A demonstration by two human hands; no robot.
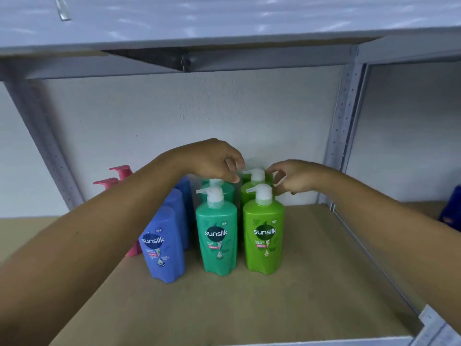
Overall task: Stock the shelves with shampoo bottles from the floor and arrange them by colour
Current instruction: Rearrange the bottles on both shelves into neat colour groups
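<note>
Shampoo pump bottles stand in colour rows on the brown shelf board [311, 283]: pink [122, 172] far left, blue [163, 248], teal [217, 236], lime green [264, 236]. Behind the front lime bottle stands a rear lime bottle [257, 176] near the back wall. My left hand [214, 159] hovers over the rear teal bottle [215, 183], fingers curled down just left of the rear lime pump. My right hand [291, 177] sits at that pump's right side with its fingers apart. Neither hand visibly grips a bottle.
A grey upper shelf [224, 33] hangs low over the bottles. Perforated metal uprights [343, 126] stand left and right of the bay. A dark blue object [451, 211] lies in the bay to the right. Bare board spreads in front of and right of the bottles.
</note>
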